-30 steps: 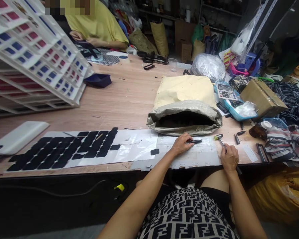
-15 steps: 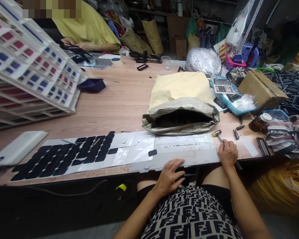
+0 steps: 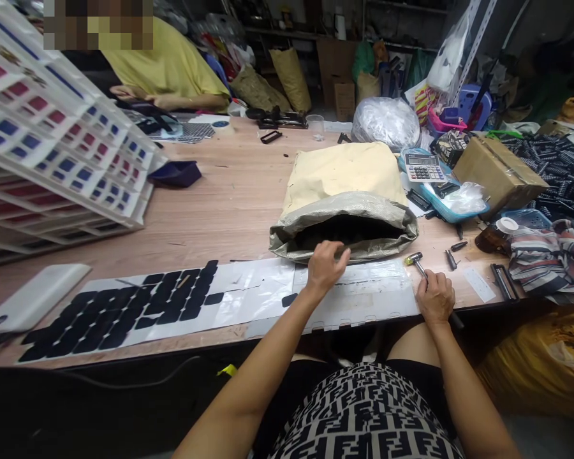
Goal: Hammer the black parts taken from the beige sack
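Note:
My left hand point(image 3: 326, 266) is at the open mouth of a grey woven sack point(image 3: 344, 213) with a cream top, its fingers curled at the sack's lip. What the fingers hold, if anything, is hidden. My right hand point(image 3: 434, 296) rests at the table's front edge, closed round the handle of a small hammer point(image 3: 417, 261) with a yellow-tipped head. Both hands lie over a clear plastic sheet point(image 3: 363, 290). A small black piece point(image 3: 289, 299) lies on the sheet left of my left hand.
Rows of black pads point(image 3: 124, 306) cover a white sheet at the left. White stacked trays point(image 3: 57, 153) and a white slab point(image 3: 31, 296) stand further left. A calculator point(image 3: 418, 167), cardboard box point(image 3: 500, 171) and small metal parts point(image 3: 452, 255) crowd the right. A person in yellow point(image 3: 167, 64) sits opposite.
My left hand had a black piece on the sheet, dropped to my lap below the table edge, then rose to the sack's mouth. My right hand stays on the hammer.

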`<state>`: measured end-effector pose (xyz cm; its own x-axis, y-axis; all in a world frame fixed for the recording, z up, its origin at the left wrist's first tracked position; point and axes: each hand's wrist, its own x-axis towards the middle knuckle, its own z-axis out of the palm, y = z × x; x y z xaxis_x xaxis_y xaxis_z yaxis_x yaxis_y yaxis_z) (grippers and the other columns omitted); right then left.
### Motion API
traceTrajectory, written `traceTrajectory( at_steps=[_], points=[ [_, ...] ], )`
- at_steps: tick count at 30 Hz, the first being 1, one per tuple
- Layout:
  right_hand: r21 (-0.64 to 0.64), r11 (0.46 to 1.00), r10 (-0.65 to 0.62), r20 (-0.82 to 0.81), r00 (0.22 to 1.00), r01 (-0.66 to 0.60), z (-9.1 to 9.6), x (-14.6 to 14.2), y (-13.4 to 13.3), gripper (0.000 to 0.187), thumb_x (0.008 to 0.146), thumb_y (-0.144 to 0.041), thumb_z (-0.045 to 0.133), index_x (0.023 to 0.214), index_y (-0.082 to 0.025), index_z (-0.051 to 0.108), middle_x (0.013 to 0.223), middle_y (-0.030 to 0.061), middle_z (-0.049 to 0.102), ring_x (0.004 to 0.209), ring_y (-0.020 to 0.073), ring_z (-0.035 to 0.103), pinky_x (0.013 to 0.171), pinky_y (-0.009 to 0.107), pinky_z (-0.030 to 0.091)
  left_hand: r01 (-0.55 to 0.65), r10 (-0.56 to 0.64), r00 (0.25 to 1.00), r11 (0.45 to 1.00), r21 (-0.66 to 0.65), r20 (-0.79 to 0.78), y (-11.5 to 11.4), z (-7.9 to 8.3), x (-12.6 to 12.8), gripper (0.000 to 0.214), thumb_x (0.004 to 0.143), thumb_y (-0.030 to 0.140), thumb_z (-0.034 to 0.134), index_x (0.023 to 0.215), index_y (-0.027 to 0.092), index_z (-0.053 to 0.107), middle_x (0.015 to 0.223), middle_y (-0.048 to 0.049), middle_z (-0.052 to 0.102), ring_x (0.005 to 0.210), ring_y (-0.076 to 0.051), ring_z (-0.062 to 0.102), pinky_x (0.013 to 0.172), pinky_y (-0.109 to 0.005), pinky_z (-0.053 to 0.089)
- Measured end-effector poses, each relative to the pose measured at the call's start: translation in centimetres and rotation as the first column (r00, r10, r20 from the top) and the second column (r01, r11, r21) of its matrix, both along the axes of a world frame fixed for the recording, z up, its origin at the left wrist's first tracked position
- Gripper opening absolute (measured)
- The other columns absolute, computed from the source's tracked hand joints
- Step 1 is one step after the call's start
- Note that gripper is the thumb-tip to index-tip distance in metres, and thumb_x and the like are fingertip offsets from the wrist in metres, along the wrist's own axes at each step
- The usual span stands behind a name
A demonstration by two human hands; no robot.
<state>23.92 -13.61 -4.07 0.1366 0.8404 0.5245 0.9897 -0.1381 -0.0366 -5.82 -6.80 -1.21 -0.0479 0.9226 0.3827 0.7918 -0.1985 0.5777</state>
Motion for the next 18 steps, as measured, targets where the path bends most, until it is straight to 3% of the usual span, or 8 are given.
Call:
traceTrajectory(
  at_steps=[3,6,13,16,18],
  points=[
    [-0.006,1.000,0.001,0.000,1.000,-0.001,0.1,-0.1,-0.1,0.022,0.093,-0.022,0.054,0.110,-0.019,0.068,0.089,0.0071,0.059,0.084,0.0224,0.046,0.070,0.034,0.028,-0.191,0.168,0.981,0.922,-0.336,-0.095,6.0,0.3,0.3,0.042,0.088,0.052,0.062,0.108,0.017,0.073,0.106,-0.0155,0.073,0.104,-0.035,0.067,0.086,-0.042,0.053],
    [-0.014,1.000,-0.002,-0.008,1.000,0.002,0.2,-0.2,-0.2,0.022,0.092,-0.022,0.054,0.110,-0.019,0.068,0.090,0.0070,0.059,0.084,0.0224,0.046,0.070,0.034,0.029,-0.249,0.180,0.967,0.823,-0.511,-0.182,9.1,-0.2,0.5,0.049,0.087,0.058,0.062,0.112,0.017,0.073,0.119,-0.0167,0.071,0.113,-0.037,0.065,0.087,-0.041,0.053],
    [-0.021,1.000,-0.012,-0.022,1.000,0.012,0.1,-0.2,-0.2,0.023,0.093,-0.024,0.054,0.111,-0.020,0.068,0.091,0.0072,0.059,0.086,0.0226,0.046,0.071,0.034,0.029,-0.259,0.234,0.965,0.783,-0.565,-0.117,9.5,-1.6,-0.4,0.037,0.087,0.047,0.066,0.112,0.021,0.074,0.122,-0.0117,0.072,0.112,-0.033,0.067,0.087,-0.037,0.053],
    [-0.017,1.000,-0.008,-0.021,1.000,0.007,0.0,-0.2,-0.2,0.023,0.092,-0.023,0.054,0.110,-0.019,0.068,0.091,0.0075,0.059,0.086,0.0227,0.046,0.072,0.034,0.029,-0.281,0.276,0.956,0.776,-0.565,-0.097,9.3,-1.6,-0.7,0.036,0.084,0.043,0.068,0.109,0.019,0.076,0.114,-0.0156,0.074,0.106,-0.036,0.069,0.082,-0.041,0.055],
    [-0.018,1.000,-0.006,-0.027,1.000,0.006,0.0,-0.2,-0.2,0.024,0.093,-0.023,0.053,0.111,-0.019,0.068,0.092,0.0078,0.059,0.086,0.0228,0.046,0.072,0.034,0.029,-0.270,0.265,0.960,0.803,-0.532,-0.087,9.1,-1.5,-0.7,0.037,0.082,0.043,0.070,0.107,0.016,0.076,0.106,-0.0188,0.074,0.101,-0.038,0.069,0.080,-0.044,0.055]
  ],
)
